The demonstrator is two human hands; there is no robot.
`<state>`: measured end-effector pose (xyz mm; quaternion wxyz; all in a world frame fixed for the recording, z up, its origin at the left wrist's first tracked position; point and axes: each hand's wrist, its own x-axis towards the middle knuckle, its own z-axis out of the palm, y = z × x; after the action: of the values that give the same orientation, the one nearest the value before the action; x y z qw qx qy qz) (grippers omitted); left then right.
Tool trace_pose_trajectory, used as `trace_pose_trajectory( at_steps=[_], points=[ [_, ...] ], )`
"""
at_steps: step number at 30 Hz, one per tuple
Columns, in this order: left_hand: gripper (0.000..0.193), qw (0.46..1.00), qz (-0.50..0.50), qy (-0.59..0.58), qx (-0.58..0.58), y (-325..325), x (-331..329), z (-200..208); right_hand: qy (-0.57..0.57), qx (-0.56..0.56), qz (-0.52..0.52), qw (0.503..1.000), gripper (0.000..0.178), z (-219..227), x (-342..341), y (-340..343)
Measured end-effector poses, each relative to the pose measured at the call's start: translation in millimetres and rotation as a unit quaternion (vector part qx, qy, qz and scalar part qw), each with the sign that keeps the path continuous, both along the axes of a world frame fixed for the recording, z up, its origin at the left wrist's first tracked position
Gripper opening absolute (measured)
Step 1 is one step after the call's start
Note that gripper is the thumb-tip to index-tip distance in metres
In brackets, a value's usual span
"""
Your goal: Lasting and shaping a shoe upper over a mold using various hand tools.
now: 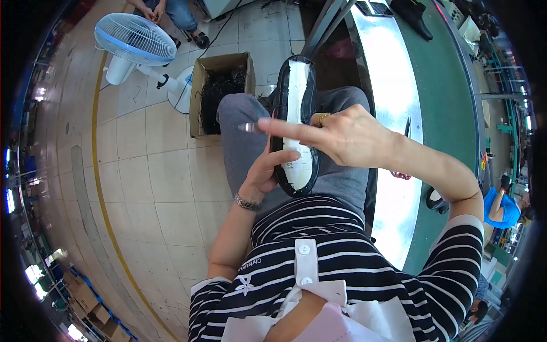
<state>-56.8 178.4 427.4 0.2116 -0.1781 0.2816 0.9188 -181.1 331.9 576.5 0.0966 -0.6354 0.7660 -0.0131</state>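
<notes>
A black shoe [310, 97], its white underside facing up, rests over my lap with the toe and heel pointing away from and toward me. My left hand [264, 171] is wrapped round its near left side, thumb lying on the white underside. Across the shoe reaches my right hand [347, 137], one finger stretched out to the left and the others curled in, with a gold-coloured ring on one. A small shiny metal piece [249, 127] shows blurred just beyond that fingertip; what the curled fingers hold is hidden.
An open cardboard box [195, 122] of black scraps stands on the floor ahead left, beside a white and blue fan [135, 40]. To my right run a metal ledge [393, 85] and a green work surface [441, 102] bearing a black boot [413, 17]. Another person sits beyond the fan.
</notes>
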Motion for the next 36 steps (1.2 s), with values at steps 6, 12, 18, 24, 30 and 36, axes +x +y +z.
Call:
trace_pose_trajectory(
  at_steps=[6,12,18,24,30,36],
  points=[
    [0.058,0.999,0.026,0.01,0.016,0.6,-3.2,-2.7,0.029,0.081,-0.006,0.996,0.082,3.5,-4.0,-4.9],
    [0.058,1.0,0.024,0.009,0.007,0.9,-1.1,1.5,-0.078,0.097,-0.13,0.984,0.076,-17.8,11.6,1.5],
    [0.06,0.999,0.021,0.027,0.008,-1.7,-0.3,0.4,-0.092,-0.043,-0.14,0.985,0.084,-14.4,10.8,5.2],
    [0.057,0.983,0.065,0.053,0.163,11.7,24.7,-14.0,-0.097,0.097,-0.128,0.982,0.082,-14.0,12.0,2.6],
    [0.063,0.976,0.19,0.067,-0.081,41.1,26.2,-5.4,-0.112,0.082,-0.109,0.984,0.084,1.4,16.8,-3.9],
    [0.084,0.981,0.031,0.096,-0.163,20.9,42.4,-39.9,-0.025,-0.071,0.043,0.996,0.078,-10.6,35.8,11.5]
  ],
)
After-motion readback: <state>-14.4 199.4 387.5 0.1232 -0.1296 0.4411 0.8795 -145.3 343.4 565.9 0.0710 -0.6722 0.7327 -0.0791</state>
